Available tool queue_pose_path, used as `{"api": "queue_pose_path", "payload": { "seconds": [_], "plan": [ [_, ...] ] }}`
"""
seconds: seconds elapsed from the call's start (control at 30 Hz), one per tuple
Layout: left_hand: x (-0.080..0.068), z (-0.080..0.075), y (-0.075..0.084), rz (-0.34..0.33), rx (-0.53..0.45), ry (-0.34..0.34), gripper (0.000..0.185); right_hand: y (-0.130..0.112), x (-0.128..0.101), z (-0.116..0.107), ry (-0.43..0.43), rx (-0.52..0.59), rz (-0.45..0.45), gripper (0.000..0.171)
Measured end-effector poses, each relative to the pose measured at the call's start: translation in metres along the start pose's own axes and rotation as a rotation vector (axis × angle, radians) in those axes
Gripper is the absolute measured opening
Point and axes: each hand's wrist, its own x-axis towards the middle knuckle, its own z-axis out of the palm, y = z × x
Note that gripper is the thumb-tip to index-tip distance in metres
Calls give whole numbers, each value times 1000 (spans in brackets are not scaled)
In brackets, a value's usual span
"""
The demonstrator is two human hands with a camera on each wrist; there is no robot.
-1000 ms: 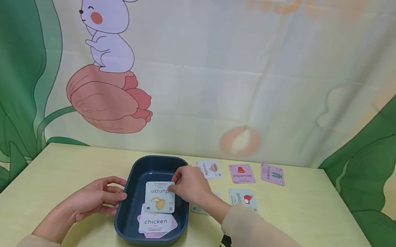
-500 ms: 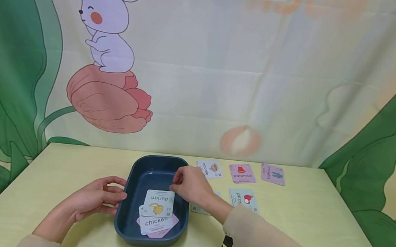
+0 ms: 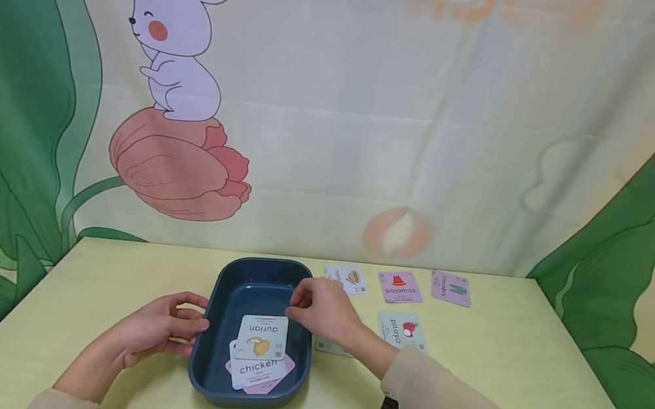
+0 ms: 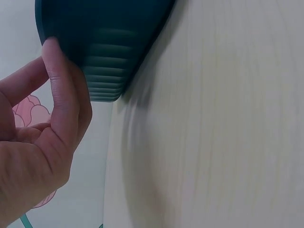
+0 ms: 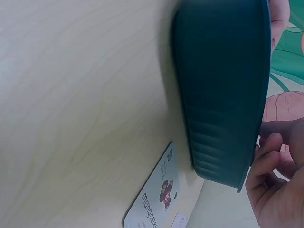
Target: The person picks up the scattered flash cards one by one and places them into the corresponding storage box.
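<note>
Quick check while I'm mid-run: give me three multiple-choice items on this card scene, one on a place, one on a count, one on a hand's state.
1. Where does the durian card lie?
A. in the blue tray, on top of the chicken card
B. on the table beside the pitaya card
C. in the left hand

2. How many purple cards lie at the far right of the table?
A. none
B. two
C. five

3. What is the right hand doing?
A. gripping the trousers card
B. lying flat on the table
C. hanging over the tray's right rim, holding no card

Answers: 1 A, it overlaps the chicken card inside the blue tray. 2 B, pajamas card and trousers card. 3 C, its curled fingers are above the tray and nothing is seen between them.
</note>
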Motion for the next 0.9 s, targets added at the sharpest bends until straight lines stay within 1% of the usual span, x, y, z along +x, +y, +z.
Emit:
{"api": "queue_pose_path", "payload": {
  "seconds": [0.13,0.27,0.43,0.5,0.67,0.8,0.9],
  "plan": [
    [0,0,1,-3,3,-2,56,3,-6,-5,27,33,-2,14],
    [0,1,1,-8,6,5,57,6,-8,-11,74,71,-4,14],
    [0,1,2,-11,10,10,58,14,-9,-19,116,82,-10,12],
    [0,1,2,-9,10,9,57,17,-11,-21,111,103,10,12],
    [0,2,2,-13,5,20,55,27,-18,-27,80,214,95,11],
    [0,2,1,-15,3,25,56,39,-24,-34,76,225,111,10],
    [0,2,1,-10,1,16,57,49,-28,-40,75,229,125,10]
  ]
}}
